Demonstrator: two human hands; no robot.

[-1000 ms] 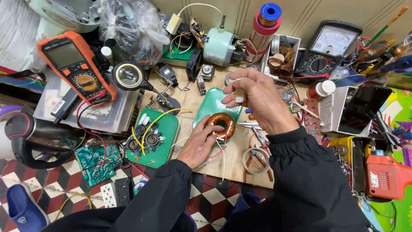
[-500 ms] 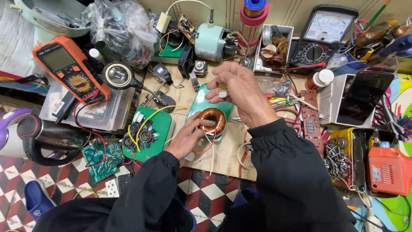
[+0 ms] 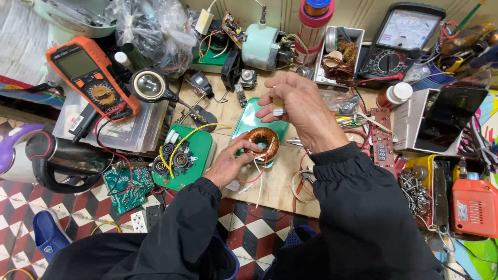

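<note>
The left hand (image 3: 228,166) steadied a copper-wound toroidal coil (image 3: 262,143) on the green tray (image 3: 244,124); the right hand (image 3: 303,111) pinched a small white piece (image 3: 278,107) above it (identity unclear). Loose leads could probably snag, tipping the coil off the tray.

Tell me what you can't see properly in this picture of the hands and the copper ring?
- Head view: the small pale piece in the right hand is mostly covered by its fingers.
- The left hand hides part of the copper coil.
- The green tray lies partly under the coil.
</note>
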